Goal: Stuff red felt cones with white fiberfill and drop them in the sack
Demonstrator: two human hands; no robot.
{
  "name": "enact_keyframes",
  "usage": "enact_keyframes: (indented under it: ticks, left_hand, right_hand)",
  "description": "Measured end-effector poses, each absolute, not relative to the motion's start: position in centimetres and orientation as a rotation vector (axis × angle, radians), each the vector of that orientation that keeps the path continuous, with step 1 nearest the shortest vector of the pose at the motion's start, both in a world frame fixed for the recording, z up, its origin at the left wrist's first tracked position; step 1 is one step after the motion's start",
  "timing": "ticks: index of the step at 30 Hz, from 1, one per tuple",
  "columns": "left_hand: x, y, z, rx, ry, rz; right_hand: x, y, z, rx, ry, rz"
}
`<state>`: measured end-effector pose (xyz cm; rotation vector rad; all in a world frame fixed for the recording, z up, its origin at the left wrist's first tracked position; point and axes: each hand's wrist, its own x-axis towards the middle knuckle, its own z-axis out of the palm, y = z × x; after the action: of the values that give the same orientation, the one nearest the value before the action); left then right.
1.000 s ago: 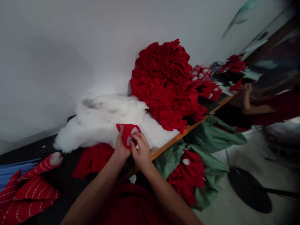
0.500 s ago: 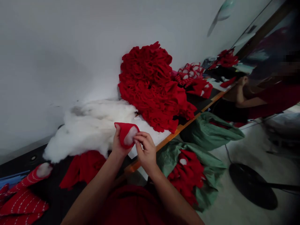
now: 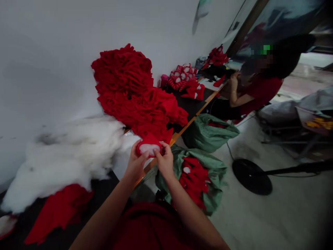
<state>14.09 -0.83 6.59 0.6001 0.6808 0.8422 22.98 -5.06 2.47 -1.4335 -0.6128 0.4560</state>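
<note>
Steadily now, I'm gripping the red pouch (image 3: 149,139)

My left hand (image 3: 136,163) and right hand (image 3: 165,161) are grasping opposite sides of its mouth, thumbs meeting white stuffing (image 3: 147,149), and it's hovering near the wooden table edge (image 3: 174,139). I'm reckoning it's light, soft and squashy, hardly slippery; pinching the fabric rim is looking surest.

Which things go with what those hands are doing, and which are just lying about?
Seem to belong:
red piece, held by left hand and right hand
white fluff, like that in its opening
big red cloth heap

Seem just nearby:
black round base on the floor
yellow things at far right
small pink object
</note>
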Motion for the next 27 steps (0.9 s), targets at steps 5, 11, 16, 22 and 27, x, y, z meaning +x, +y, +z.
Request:
enact_keyframes:
  ticks: [5, 11, 16, 22, 27]
  left_hand:
    - [15.7, -0.9, 5.4, 0.828, 0.906, 0.987]
    - [15.8, -0.2, 5.6, 1.045, 0.928, 1.098]
    - [15.5, -0.7, 5.8, 0.93, 0.968, 1.247]
    - [14.6, 0.1, 5.7, 0.86, 1.076, 1.237]
    - [12.1, 2.0, 4.2, 1.032, 1.238, 1.289]
  right_hand:
    - [24.1, -5.7, 2.6, -1.512, -0.768, 0.422]
    - [26.2, -5.1, 4.0, -1.542, -1.172, 0.277]
    - [24.9, -4.0, 3.4, -1.529, -1.043, 0.307]
    - [22.0, -2.5, 3.1, -1.529, -0.994, 0.47]
    - [21.4, -1.1, 2.5, -1.565, -0.826, 0.547]
